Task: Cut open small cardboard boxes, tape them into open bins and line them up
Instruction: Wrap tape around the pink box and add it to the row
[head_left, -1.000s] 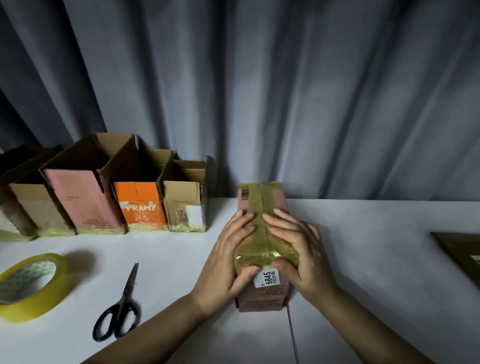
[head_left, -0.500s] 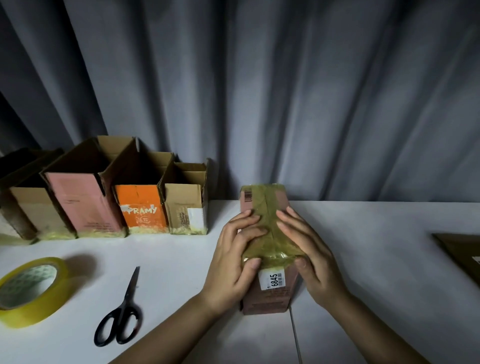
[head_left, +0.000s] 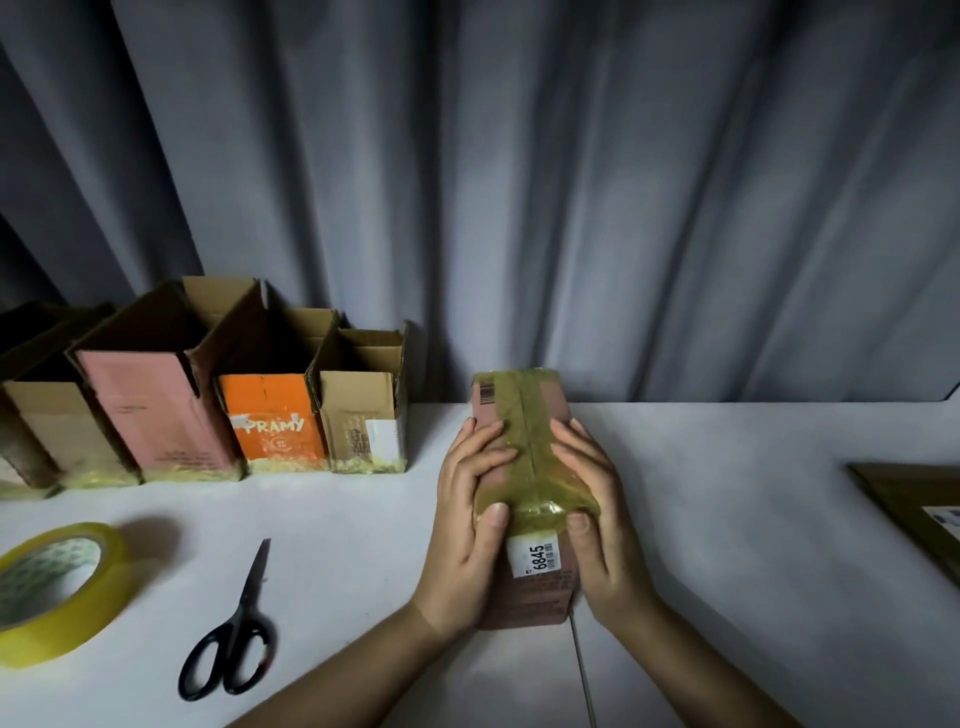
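A pinkish-brown cardboard box (head_left: 524, 587) lies on the white tabletop (head_left: 727, 519), its long side running away from the person, with yellowish tape (head_left: 530, 467) stuck along its top and folded down over the near end. A white label reading 6845 (head_left: 535, 556) sits on the near face just under the tape. Both hands grip this box from the sides: the left hand (head_left: 467, 530) has its fingers laid across the top left and its thumb on the near edge of the tape, and the right hand (head_left: 597, 525) mirrors it on the other side, thumb on the taped corner.

To the left, against a grey curtain (head_left: 519, 182), four open-topped boxes stand touching in a row: a plain brown bin (head_left: 57, 431), a pink bin (head_left: 150, 410), an orange bin (head_left: 272, 421) printed PRAMY, and a small brown bin (head_left: 363, 431). Nearer, a roll of yellow tape (head_left: 52, 592) lies flat at the left edge, and black-handled scissors (head_left: 234, 639) lie closed beside it, points away. A flat brown parcel (head_left: 914, 509) shows at the right edge.
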